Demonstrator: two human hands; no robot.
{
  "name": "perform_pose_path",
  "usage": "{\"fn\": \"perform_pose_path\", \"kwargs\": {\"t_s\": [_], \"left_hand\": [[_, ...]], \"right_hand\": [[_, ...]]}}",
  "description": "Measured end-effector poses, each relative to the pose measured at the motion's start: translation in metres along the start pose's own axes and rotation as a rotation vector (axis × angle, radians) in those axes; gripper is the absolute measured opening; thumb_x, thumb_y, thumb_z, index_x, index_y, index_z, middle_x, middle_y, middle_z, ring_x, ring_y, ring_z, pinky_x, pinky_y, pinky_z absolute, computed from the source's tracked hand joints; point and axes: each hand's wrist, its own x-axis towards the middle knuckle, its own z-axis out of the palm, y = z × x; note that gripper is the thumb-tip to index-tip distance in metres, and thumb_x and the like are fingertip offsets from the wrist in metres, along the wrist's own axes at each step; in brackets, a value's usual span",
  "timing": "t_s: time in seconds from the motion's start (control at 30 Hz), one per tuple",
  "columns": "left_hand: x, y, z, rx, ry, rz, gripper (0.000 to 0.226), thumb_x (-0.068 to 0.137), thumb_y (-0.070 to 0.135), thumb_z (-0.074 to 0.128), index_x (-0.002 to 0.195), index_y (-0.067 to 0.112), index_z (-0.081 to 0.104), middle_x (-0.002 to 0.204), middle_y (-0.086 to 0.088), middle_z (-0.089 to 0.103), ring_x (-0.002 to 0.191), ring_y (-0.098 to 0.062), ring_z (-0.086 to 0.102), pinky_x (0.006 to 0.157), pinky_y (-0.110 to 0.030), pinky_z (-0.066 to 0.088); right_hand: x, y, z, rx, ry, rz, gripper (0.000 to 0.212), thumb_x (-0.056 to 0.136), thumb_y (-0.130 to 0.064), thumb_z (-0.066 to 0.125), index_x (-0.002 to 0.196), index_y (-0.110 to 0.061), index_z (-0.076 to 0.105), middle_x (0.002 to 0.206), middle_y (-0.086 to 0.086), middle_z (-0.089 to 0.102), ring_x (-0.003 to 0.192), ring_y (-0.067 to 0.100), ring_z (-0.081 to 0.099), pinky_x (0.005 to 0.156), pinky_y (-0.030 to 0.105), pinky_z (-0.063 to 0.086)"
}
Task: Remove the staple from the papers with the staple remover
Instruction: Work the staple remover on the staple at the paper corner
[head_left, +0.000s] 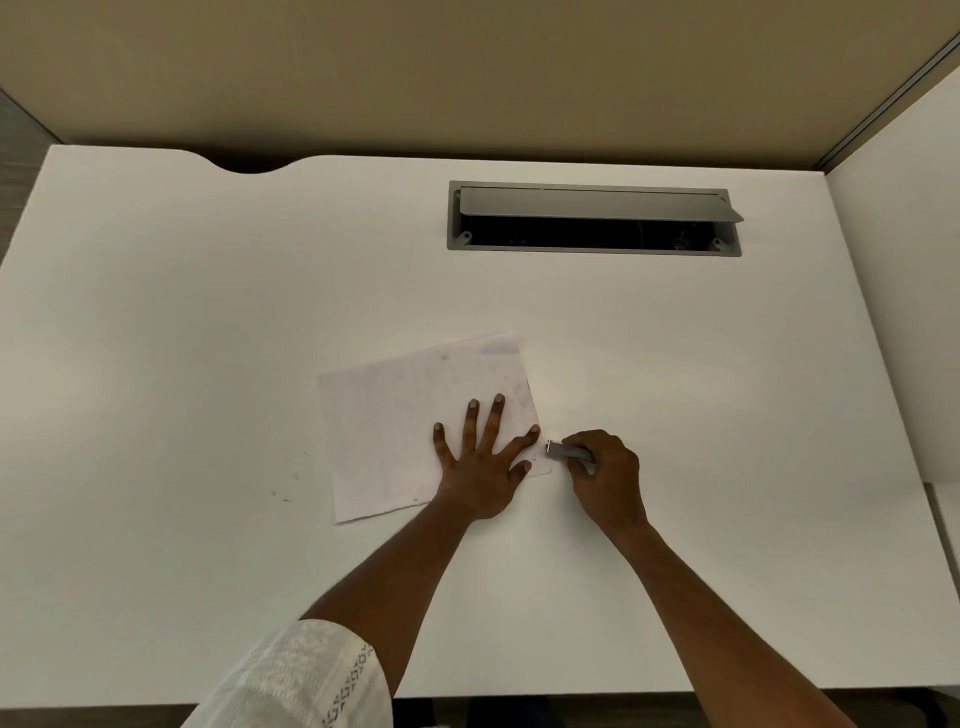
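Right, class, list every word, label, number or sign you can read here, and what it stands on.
None can be read.
On the papers: faint grey marks, too blurred to read.
On the staple remover: no legible marking.
On the sleeve: a woven pattern, not lettering.

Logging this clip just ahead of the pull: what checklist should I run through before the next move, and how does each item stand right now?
1. Papers pinned: ok. The left hand lies flat on the papers, fingers spread.
2. Tool in hand: ok. The right hand holds the staple remover.
3. Tool aimed: ok. Its metal tip points at the papers' right edge, near the lower corner.
4. Staple located: cannot tell. It is too small to make out.
5. Tip under the staple: cannot tell. The tip sits at the paper's edge, and contact is not visible.
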Motion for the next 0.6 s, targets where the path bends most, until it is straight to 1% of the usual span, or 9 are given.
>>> {"fn": "perform_pose_path", "kwargs": {"t_s": [0.1, 0.17, 0.2, 0.27, 0.33, 0.37, 0.43, 0.5, 0.6], "left_hand": [[-0.002, 0.003, -0.003, 0.016, -0.001, 0.005, 0.072, 0.082, 0.071, -0.008, 0.153, 0.058, -0.007, 0.164, 0.004, -0.036, 0.149, -0.029, -0.035, 0.111, -0.075, -0.014], [-0.005, 0.004, -0.006, 0.031, 0.023, 0.021, 0.073, 0.084, 0.070, -0.002, 0.155, 0.054, 0.001, 0.167, 0.000, -0.027, 0.153, -0.032, -0.028, 0.112, -0.075, -0.010], [-0.007, 0.005, -0.008, 0.025, 0.053, 0.025, 0.073, 0.086, 0.070, 0.004, 0.157, 0.051, 0.009, 0.170, -0.002, -0.018, 0.155, -0.034, -0.020, 0.113, -0.075, -0.007], [-0.010, 0.006, -0.012, -0.001, 0.152, 0.033, 0.066, 0.093, 0.066, 0.028, 0.154, 0.040, 0.031, 0.170, -0.007, 0.013, 0.157, -0.036, 0.007, 0.115, -0.072, 0.005], [-0.012, 0.006, -0.013, -0.017, 0.259, 0.044, 0.060, 0.092, 0.058, 0.055, 0.144, 0.029, 0.049, 0.156, -0.008, 0.043, 0.146, -0.035, 0.036, 0.114, -0.065, 0.026], [-0.014, 0.006, -0.013, -0.028, 0.302, 0.043, 0.057, 0.090, 0.053, 0.062, 0.140, 0.025, 0.054, 0.148, -0.007, 0.051, 0.138, -0.033, 0.045, 0.110, -0.059, 0.035], [-0.017, 0.003, -0.013, -0.075, 0.349, 0.049, 0.050, 0.090, 0.044, 0.068, 0.134, 0.021, 0.059, 0.135, -0.005, 0.057, 0.125, -0.030, 0.053, 0.101, -0.048, 0.044], [-0.018, -0.001, -0.012, -0.145, 0.340, 0.058, 0.043, 0.093, 0.036, 0.068, 0.131, 0.018, 0.063, 0.127, -0.005, 0.059, 0.118, -0.029, 0.055, 0.096, -0.043, 0.048], [-0.016, -0.001, -0.012, -0.277, 0.272, 0.052, 0.037, 0.097, 0.030, 0.064, 0.131, 0.016, 0.064, 0.124, -0.005, 0.062, 0.115, -0.026, 0.056, 0.095, -0.036, 0.051]], "right_hand": [[0.002, -0.004, -0.001, 0.055, 0.080, 0.136, 0.021, 0.079, 0.003, 0.075, 0.096, -0.010, 0.074, 0.092, 0.004, 0.074, 0.084, 0.024, 0.068, 0.076, 0.036, 0.056], [0.005, -0.006, -0.001, 0.051, 0.096, 0.192, 0.021, 0.081, 0.004, 0.072, 0.099, -0.008, 0.074, 0.094, 0.007, 0.074, 0.086, 0.026, 0.069, 0.079, 0.036, 0.056], [0.007, -0.006, 0.000, 0.031, 0.094, 0.200, 0.021, 0.082, 0.004, 0.072, 0.100, -0.008, 0.073, 0.095, 0.007, 0.074, 0.087, 0.027, 0.068, 0.080, 0.037, 0.056], [0.007, -0.006, 0.002, -0.020, 0.071, 0.204, 0.022, 0.083, 0.002, 0.070, 0.101, -0.010, 0.072, 0.094, 0.006, 0.072, 0.087, 0.029, 0.066, 0.078, 0.040, 0.055], [0.005, -0.006, 0.002, -0.102, 0.033, 0.201, 0.025, 0.082, -0.001, 0.070, 0.104, -0.014, 0.070, 0.097, 0.004, 0.070, 0.091, 0.030, 0.063, 0.078, 0.042, 0.052], [0.004, -0.008, 0.002, -0.178, 0.026, 0.189, 0.028, 0.080, -0.004, 0.072, 0.106, -0.015, 0.069, 0.101, 0.003, 0.069, 0.095, 0.031, 0.062, 0.081, 0.043, 0.049], [-0.002, -0.015, 0.001, -0.342, 0.060, 0.141, 0.035, 0.077, -0.010, 0.076, 0.110, -0.017, 0.068, 0.110, 0.002, 0.067, 0.102, 0.029, 0.059, 0.086, 0.044, 0.044], [-0.011, -0.028, 0.002, -0.400, 0.114, 0.062, 0.034, 0.078, -0.011, 0.075, 0.111, -0.015, 0.068, 0.110, 0.003, 0.066, 0.100, 0.028, 0.057, 0.084, 0.041, 0.042], [-0.028, -0.045, 0.015, -0.249, 0.099, 0.083, 0.022, 0.083, -0.010, 0.072, 0.105, -0.010, 0.069, 0.105, 0.007, 0.068, 0.096, 0.028, 0.060, 0.081, 0.038, 0.048]]}}
